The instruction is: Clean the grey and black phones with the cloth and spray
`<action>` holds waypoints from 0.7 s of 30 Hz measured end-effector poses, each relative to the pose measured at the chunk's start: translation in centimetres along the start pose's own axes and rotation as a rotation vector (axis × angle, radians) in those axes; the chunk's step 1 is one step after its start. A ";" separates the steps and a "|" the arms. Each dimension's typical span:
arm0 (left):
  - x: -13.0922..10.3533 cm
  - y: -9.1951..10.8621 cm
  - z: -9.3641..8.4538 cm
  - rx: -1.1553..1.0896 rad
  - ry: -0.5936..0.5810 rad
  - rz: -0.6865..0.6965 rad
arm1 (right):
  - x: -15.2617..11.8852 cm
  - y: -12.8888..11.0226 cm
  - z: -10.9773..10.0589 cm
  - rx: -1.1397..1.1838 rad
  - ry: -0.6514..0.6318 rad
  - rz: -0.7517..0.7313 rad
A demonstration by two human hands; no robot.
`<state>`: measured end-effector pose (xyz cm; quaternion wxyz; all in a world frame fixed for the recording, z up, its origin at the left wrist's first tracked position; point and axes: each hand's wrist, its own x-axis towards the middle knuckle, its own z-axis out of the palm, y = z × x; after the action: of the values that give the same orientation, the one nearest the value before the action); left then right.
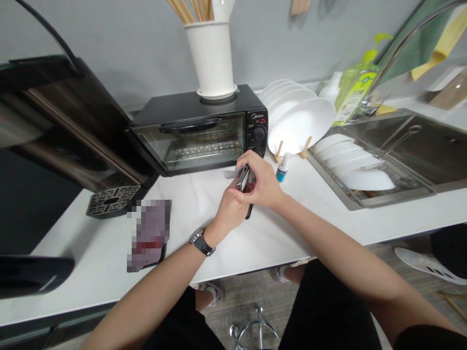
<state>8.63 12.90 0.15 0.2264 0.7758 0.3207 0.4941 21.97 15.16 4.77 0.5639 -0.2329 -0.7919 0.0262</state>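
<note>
A dark, phone-like object [242, 182] with a metallic edge is held upright on its side between my two hands, in front of the toaster oven. My left hand [233, 206], with a watch on its wrist, closes round its lower part. My right hand [263, 181] wraps over its top and right side. A grey cloth or wipe [231, 173] sticks out to the left between the fingers. Just right of my right hand, a small spray bottle [282, 167] with a blue label stands on the white counter [197, 194]. The fingers hide much of the held object.
Behind my hands is a black toaster oven [197, 131] bearing a white utensil cup [213, 58]. A coffee machine [73, 131] and blurred-out item [152, 233] are left. Plates [302, 124], a soap bottle [355, 90] and a sink with bowls [368, 180] are right.
</note>
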 end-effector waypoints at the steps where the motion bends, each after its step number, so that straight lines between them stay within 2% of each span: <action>1: -0.1 -0.3 0.0 0.037 0.005 0.011 | 0.1 -0.3 0.0 -0.020 -0.009 -0.045; 6: -1.6 -3.0 0.9 0.260 -0.007 0.047 | 0.2 -1.8 -0.2 -0.127 -0.116 -0.295; 9: -2.2 -4.1 1.3 0.303 0.032 0.041 | 0.1 -1.9 -0.3 -0.134 -0.162 -0.359; 11: -2.1 -3.8 1.1 0.303 0.051 0.072 | 0.0 -1.6 -0.3 -0.146 -0.164 -0.327; 14: -1.2 -2.3 0.5 0.226 0.043 0.109 | 0.1 -0.8 -0.4 -0.135 -0.112 -0.243; 18: -0.1 -0.5 0.1 0.073 0.050 0.012 | 0.3 0.4 -0.6 -0.033 -0.039 -0.102; 21: 0.0 -0.2 0.1 0.036 0.023 -0.028 | 0.3 0.5 -0.6 -0.026 -0.034 -0.057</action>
<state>8.61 13.02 -0.05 0.2156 0.7696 0.3427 0.4938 22.60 15.56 5.08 0.5478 -0.2171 -0.8079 0.0035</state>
